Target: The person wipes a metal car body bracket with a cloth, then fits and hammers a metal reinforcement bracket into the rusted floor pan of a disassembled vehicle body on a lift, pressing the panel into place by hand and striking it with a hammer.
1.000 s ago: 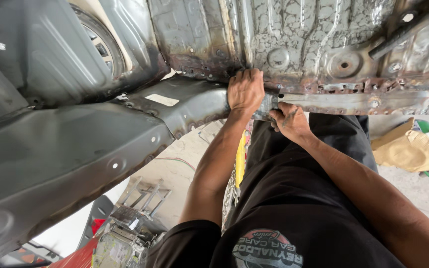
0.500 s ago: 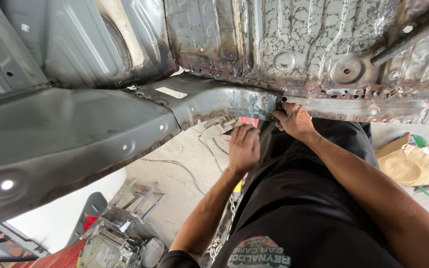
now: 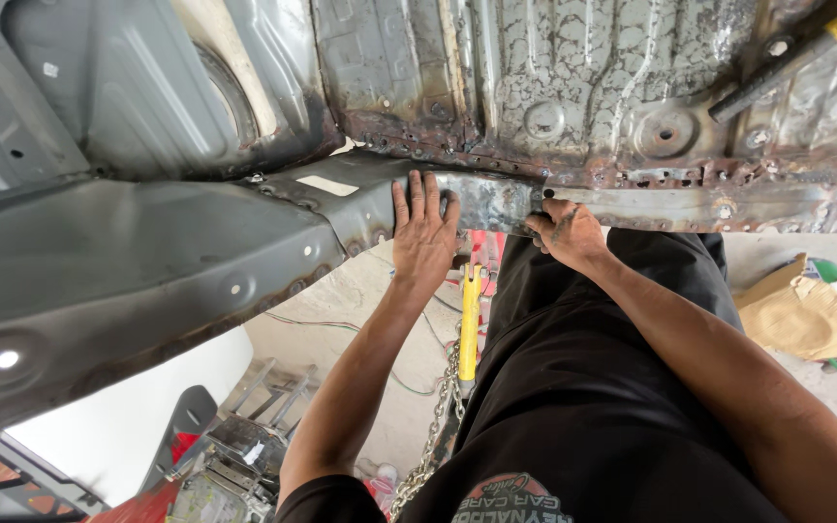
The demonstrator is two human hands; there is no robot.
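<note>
I look down along my black shirt at a bare grey car body shell (image 3: 128, 261) with a rusty, scorched floor panel (image 3: 573, 87). My left hand (image 3: 423, 232) lies flat, fingers spread upward, against the curved metal sill piece (image 3: 491, 199) where it joins the rusted seam. My right hand (image 3: 566, 230) grips the lower edge of that same sill just to the right, fingers curled around the metal flange. Neither hand holds a tool.
A yellow-handled tool (image 3: 471, 324) and a steel chain (image 3: 433, 436) hang below my hands. A long dark tool with a yellow grip (image 3: 787, 58) lies on the floor panel at top right. Crumpled cardboard (image 3: 806, 315) sits on the concrete at right. A red-and-grey jack (image 3: 215, 465) stands at lower left.
My left hand dropped away from the sill half a second ago and has now come back up, pressing flat on the curved metal. My right hand kept its grip on the edge.
</note>
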